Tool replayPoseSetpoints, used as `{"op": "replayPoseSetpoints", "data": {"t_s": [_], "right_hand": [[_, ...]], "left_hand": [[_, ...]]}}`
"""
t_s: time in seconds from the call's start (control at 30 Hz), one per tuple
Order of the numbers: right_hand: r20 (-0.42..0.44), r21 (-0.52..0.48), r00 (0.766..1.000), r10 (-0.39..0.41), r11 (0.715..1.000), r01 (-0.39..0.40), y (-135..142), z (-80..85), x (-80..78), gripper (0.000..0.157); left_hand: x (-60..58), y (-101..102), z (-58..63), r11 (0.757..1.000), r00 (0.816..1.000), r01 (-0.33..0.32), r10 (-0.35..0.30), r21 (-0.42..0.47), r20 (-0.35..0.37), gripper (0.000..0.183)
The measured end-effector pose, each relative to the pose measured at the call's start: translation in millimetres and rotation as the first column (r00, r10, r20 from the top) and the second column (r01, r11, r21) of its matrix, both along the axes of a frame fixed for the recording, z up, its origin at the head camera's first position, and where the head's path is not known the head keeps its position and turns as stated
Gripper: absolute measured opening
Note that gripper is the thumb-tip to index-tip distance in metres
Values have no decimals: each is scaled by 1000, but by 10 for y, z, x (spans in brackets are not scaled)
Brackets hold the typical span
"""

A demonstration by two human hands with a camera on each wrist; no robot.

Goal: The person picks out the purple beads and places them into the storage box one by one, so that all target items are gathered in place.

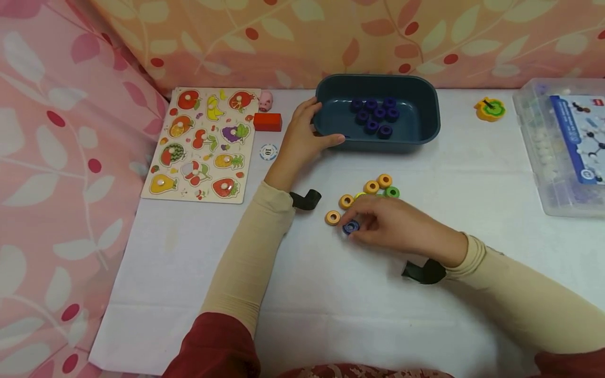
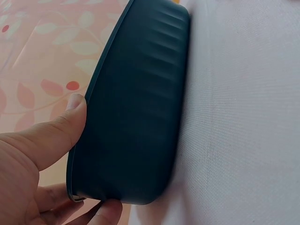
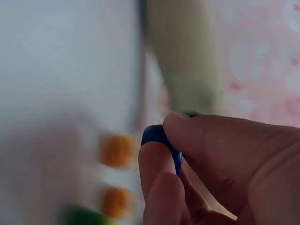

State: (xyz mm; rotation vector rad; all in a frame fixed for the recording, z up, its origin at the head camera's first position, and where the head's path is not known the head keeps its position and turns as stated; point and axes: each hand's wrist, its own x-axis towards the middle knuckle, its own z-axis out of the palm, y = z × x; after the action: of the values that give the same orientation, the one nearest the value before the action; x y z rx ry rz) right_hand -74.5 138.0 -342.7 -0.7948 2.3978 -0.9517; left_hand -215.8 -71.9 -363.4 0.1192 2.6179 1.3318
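Observation:
My left hand (image 1: pixel 304 131) grips the left end of a dark teal plastic bin (image 1: pixel 378 146), thumb over the rim and fingers round the outer side. Several dark purple rings (image 1: pixel 379 114) lie inside the bin. Between the thumb and fingers of my right hand (image 1: pixel 402 223) is a blue ring (image 1: pixel 351 227), pinched just in front of the loose rings. Near it on the cloth lie several orange rings (image 1: pixel 346 201) and a green ring (image 1: pixel 392 192). A yellow-green ring (image 1: pixel 360 196) is partly hidden behind the right hand. The right wrist view shows the pinch close up.
A fruit peg puzzle board (image 1: pixel 198 147) lies at the left. Next to it are a red block (image 1: pixel 268 122), a pink pig figure (image 1: pixel 266 101) and a poker chip (image 1: pixel 268 152). To the right are a yellow-green toy piece (image 1: pixel 490 109) and a clear plastic case (image 1: pixel 543 157).

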Motion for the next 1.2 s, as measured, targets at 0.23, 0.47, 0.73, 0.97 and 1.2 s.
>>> {"op": "replayPoseSetpoints", "data": {"t_s": [0.23, 0.47, 0.73, 0.97, 1.2], "right_hand": [[-66, 45, 960, -273, 960, 276, 337, 569, -559, 31], [32, 98, 867, -497, 865, 492, 446, 456, -1277, 54], [12, 114, 903, -430, 898, 426, 199, 152, -1665, 51], [30, 126, 921, -390, 915, 383, 86, 102, -1793, 51], [57, 134, 916, -397, 912, 387, 64, 78, -1839, 53]], "left_hand": [[8, -1, 17, 1000, 1000, -4, 4, -10, 18, 97], [17, -18, 28, 1000, 1000, -17, 17, -4, 24, 97], [11, -10, 27, 1000, 1000, 4, -4, -26, 25, 97], [13, -5, 34, 1000, 1000, 4, -4, -30, 12, 97], [5, -13, 23, 1000, 1000, 7, -7, -28, 13, 96]]}}
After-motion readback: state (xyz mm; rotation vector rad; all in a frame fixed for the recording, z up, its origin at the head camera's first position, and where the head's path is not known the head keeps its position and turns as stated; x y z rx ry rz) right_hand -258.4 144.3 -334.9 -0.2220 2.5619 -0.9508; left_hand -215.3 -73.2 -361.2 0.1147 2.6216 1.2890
